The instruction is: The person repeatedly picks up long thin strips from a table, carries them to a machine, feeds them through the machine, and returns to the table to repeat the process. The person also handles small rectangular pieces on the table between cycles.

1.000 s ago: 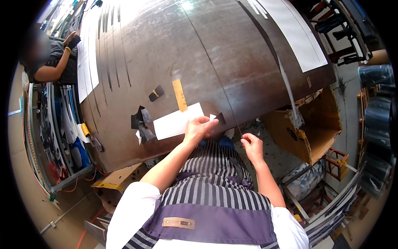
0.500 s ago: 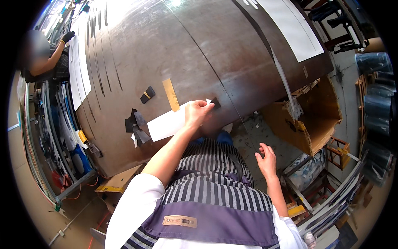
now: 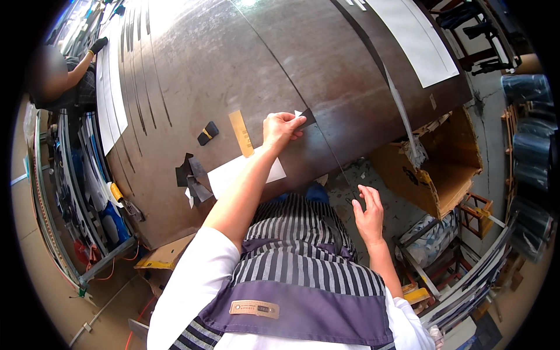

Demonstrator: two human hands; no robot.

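My left hand (image 3: pixel 281 129) is pinched closed on a small dark scrap (image 3: pixel 307 118) with a white corner, above the brown table. Under my left wrist lies a white rectangular sheet (image 3: pixel 227 178), partly covered by my forearm. Off the table's near edge hangs my right hand (image 3: pixel 369 216), fingers apart and holding nothing. A tan strip (image 3: pixel 240 133) with markings touches the white sheet's far edge. To its left rests a small black block with a yellow band (image 3: pixel 207 133). Several crumpled black and grey scraps (image 3: pixel 192 175) lie left of the sheet.
An open cardboard box (image 3: pixel 431 169) stands right of the table, with a long strip (image 3: pixel 399 108) hanging toward it. Long white sheets lie at the table's right (image 3: pixel 420 49) and left (image 3: pixel 111 93). A co-worker's gloved hand (image 3: pixel 99 45) touches the left one.
My left hand has moved away from me and slightly right with the scrap, uncovering more of the white sheet. My right hand has shifted slightly left and up.
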